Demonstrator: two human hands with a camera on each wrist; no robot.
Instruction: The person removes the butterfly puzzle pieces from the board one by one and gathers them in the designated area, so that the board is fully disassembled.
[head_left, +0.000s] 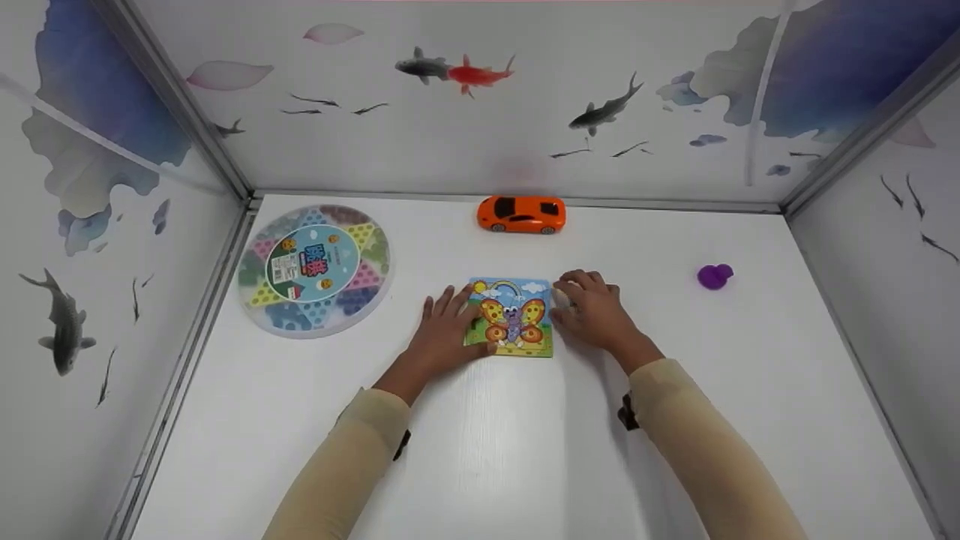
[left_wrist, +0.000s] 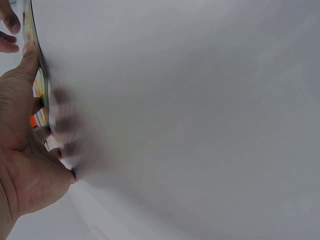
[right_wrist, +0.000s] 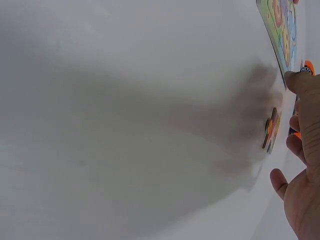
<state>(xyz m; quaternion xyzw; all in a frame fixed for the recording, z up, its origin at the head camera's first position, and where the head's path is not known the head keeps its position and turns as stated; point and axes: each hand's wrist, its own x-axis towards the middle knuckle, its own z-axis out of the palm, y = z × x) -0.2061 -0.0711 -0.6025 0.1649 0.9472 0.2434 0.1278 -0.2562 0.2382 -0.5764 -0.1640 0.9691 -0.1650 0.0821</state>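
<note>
A square butterfly picture board with a rainbow and sun lies flat on the white table between both hands. The left hand spreads over its left side, thumb along the lower edge and fingertips at the left edge. In the left wrist view that hand shows its thumb lying along the board's thin side. At the right edge is the right hand, its fingers slightly bent. The right wrist view shows its thumb touching a corner of the board, the other fingers beside it.
An orange toy car stands behind the board at the table's back edge. To the left lies a round Chinese checkers set in clear packaging. A small purple toy sits at the right. Printed panels wall the back and sides.
</note>
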